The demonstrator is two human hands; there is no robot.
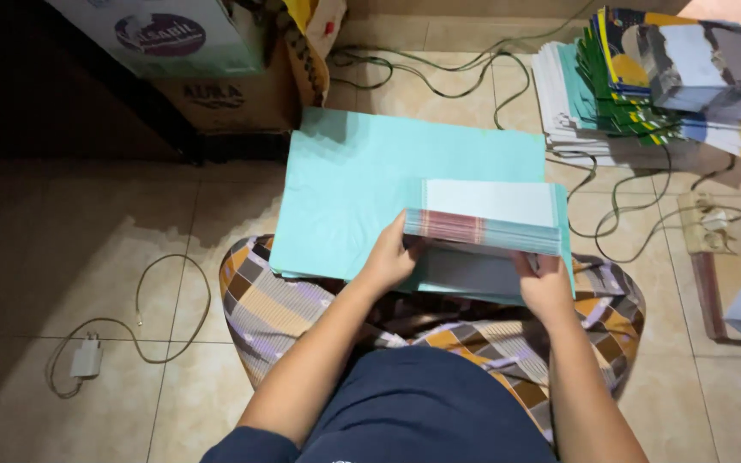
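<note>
A thick stack of printed sheets (489,216), white on top with reddish and blue edges, is held level above a wide pile of teal paper (362,184). My left hand (390,257) grips the stack's near-left edge. Its near-right corner sits in my right hand (542,283). The teal pile rests on my lap, which is covered by a plaid cloth (276,304), and reaches out over the tiled floor.
Fanned stacks of colourful printed sheets (645,77) lie at the back right, with cables and a power strip (703,223) nearby. Cardboard boxes (216,94) stand at the back left. A white charger (86,357) with its cord lies on the floor at left.
</note>
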